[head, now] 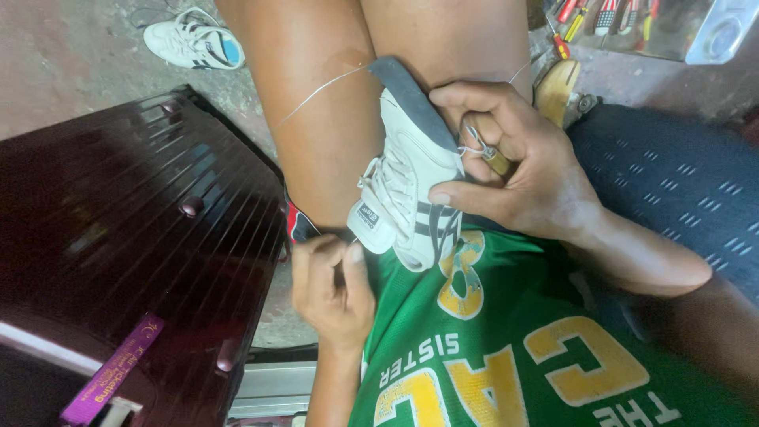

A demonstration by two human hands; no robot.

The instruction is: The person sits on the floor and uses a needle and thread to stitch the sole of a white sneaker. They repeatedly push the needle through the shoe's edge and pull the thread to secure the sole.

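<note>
Green jersey (506, 356) nearest — left hand (332, 289) pinched thin thread (316, 93) taut; right hand (506, 158) clamped white striped sneaker (407, 190) between knees, gripping wooden-handled awl (494, 156).

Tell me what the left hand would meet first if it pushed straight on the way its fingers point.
Probably the white striped sneaker clamped between the knees; the left hand points up toward its toe, though depth is unclear.

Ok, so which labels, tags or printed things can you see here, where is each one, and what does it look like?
Purple strip label: lower left on the dark ribbed case, long and narrow, gold print.
Tongue label: small dark rectangle on the white sneaker held by the right hand.
Shirt print: big yellow and small white lettering on the green jersey.
No screens or signs.
</note>
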